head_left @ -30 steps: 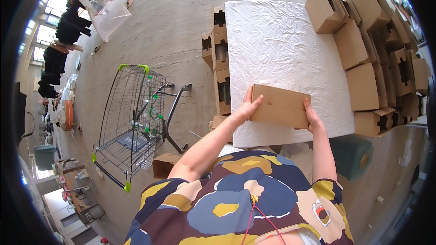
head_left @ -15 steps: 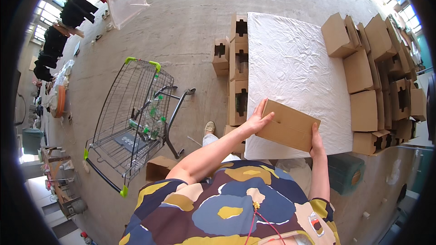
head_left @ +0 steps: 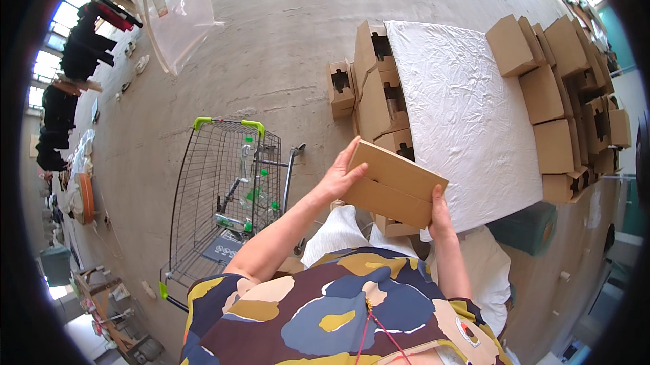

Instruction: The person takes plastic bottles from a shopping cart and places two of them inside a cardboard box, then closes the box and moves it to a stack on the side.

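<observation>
A brown cardboard box (head_left: 393, 185) is held between my two hands in front of my chest, tilted, with a seam running across the face toward me. My left hand (head_left: 343, 174) grips its left end, thumb on the near face. At the opposite end my right hand (head_left: 440, 212) clasps the edge, thumb near the upper corner. The fingers behind the box are hidden. Just beyond it lies a table (head_left: 460, 108) covered with a wrinkled white cloth, partly overlapped by the box's right end.
Stacked cardboard boxes with cut-out openings (head_left: 380, 97) line the table's left side; more boxes (head_left: 545, 97) are piled at its right. A wire shopping cart (head_left: 217, 189) holding green-capped bottles (head_left: 263, 182) stands at left. A dark green bin (head_left: 525, 229) sits by the table's near right corner.
Both hands have carried the box leftward, off most of the white cloth, and tipped it so that its seamed face shows. My view and body have shifted, and my legs now show more.
</observation>
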A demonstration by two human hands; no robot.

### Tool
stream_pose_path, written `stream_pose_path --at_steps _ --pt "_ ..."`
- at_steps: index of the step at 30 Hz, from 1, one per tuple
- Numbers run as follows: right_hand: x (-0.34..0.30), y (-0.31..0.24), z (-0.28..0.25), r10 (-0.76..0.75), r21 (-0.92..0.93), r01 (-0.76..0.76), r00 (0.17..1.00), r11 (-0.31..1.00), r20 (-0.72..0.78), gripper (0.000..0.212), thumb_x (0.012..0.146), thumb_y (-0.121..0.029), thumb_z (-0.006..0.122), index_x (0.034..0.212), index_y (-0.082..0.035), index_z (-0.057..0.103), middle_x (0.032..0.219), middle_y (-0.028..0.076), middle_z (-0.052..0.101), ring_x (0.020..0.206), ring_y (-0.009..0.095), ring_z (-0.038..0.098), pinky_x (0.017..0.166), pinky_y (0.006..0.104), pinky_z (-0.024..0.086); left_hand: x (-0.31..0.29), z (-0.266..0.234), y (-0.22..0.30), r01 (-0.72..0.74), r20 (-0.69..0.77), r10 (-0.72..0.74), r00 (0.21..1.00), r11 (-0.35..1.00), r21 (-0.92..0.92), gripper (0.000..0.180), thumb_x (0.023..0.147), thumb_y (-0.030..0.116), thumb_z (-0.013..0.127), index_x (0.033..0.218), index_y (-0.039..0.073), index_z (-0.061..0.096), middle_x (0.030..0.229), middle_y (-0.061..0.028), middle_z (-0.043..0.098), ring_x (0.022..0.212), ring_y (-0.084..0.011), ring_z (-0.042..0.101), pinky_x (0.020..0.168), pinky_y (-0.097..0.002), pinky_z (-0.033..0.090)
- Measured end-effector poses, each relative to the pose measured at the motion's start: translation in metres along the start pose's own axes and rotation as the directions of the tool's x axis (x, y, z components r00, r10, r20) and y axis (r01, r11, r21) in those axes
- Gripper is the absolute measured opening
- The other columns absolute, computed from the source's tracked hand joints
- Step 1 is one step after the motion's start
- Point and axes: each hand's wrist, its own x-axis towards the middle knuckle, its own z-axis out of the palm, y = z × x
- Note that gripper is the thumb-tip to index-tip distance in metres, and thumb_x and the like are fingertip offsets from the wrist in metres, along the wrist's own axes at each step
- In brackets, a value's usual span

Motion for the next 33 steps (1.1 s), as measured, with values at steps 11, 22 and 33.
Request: stream_pose_path --at_steps 11,22,33 --pt "-0.001 0.023 0.086 0.129 -0.127 -0.11 0.98 0.986 0.153 0.088 0.09 -0.07 0.046 0.154 -0.02 0.013 0.144 0.013 0.038 0.126 0.028 0.047 0.087 0.0435 0.053 -0.042 -0.086 0.023 0.133 -0.045 -0.139 0.989 0.984 -0.115 0.073 0.096 0.031 0.063 0.155 0.02 0.023 0.149 -0.0081 0.041 0.136 -0.0183 0.039 0.11 -0.0322 0.032" --pt "0.073 0.053 0.128 0.201 -0.043 -0.196 0.95 0.98 0.239 0.085 0.088 -0.073 0.046 0.151 -0.022 0.02 0.136 0.011 0.046 0.113 0.026 0.057 0.073 0.0411 0.057 0.019 -0.152 0.029 0.195 -0.041 -0.197 0.98 0.98 -0.038 0.072 0.094 0.036 0.065 0.154 0.019 0.028 0.145 -0.0049 0.047 0.132 -0.0151 0.042 0.109 -0.0308 0.035" --pt "0.266 0.063 0.213 0.276 0.206 -0.306 0.947 0.929 0.164 0.091 0.085 -0.076 0.045 0.146 -0.012 0.027 0.14 0.008 0.046 0.123 0.024 0.051 0.09 0.0467 0.05 0.269 -0.262 -0.033 0.272 0.146 -0.28 0.949 0.96 0.073 0.068 0.091 0.032 0.07 0.15 0.019 0.038 0.146 -0.0047 0.047 0.135 -0.0174 0.041 0.111 -0.0335 0.033"
